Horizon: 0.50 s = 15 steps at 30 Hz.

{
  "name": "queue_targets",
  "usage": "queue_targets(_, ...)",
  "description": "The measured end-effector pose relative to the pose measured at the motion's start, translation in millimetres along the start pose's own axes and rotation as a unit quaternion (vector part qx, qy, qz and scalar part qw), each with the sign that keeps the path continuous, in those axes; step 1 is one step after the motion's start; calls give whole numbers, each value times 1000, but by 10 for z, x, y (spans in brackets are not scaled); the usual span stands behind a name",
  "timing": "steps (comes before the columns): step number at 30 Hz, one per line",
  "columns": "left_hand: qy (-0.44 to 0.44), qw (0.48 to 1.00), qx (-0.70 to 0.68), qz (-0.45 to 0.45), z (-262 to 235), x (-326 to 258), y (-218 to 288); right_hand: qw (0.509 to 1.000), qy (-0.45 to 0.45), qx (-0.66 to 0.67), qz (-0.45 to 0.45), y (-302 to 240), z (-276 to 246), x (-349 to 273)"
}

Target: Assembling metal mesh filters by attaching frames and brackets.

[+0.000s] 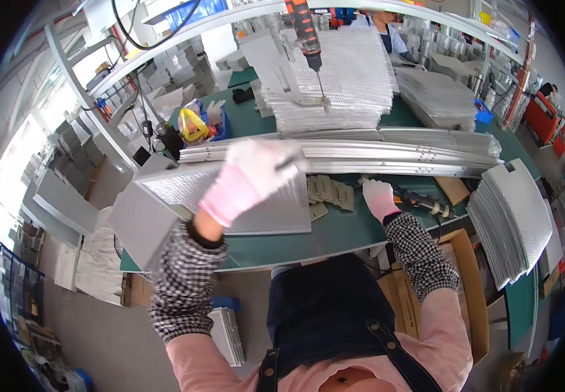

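My left hand, in a white glove with a pink cuff, is raised over a pale metal panel and is blurred by motion. Its fingers are drawn together around a small dark thing too smeared to name. My right hand, gloved the same way, rests low over the green table with its fingers curled; what they hold is hidden. It is between several tan flat pieces and a dark power screwdriver lying on its side. Another electric screwdriver, orange and black, hangs bit-down above the table.
Long silver metal profiles lie across the table beyond my hands. Behind them rises a stack of bubble-wrapped sheets. Curved panels stand stacked at right, above an open cardboard box. A co-worker is at the far side.
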<state>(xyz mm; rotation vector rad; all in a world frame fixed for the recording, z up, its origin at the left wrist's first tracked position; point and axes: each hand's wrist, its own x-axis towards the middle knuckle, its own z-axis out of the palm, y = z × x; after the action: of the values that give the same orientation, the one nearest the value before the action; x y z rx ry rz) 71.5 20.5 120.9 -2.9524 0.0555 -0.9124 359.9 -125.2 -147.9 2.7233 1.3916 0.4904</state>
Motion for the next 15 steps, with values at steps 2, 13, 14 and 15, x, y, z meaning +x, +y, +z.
queue_targets(2, 22, 997, 49, -53, 107, -99, 54, 998, -59, -16, 5, 18, -70, 66)
queue_targets(13, 175, 928, 161, -287, 551, -78, 289, 508, 157, 847, -4, -714, -2049, -272)
queue_targets(14, 157, 922, 172, -308, 555, -32, 307, 525, 207, 826, -13, -849, -2125, -262)
queue_targets(15, 160, 923, 170, -307, 565, -3, 333, 578, 131, 800, -94, -829, -2061, -239)
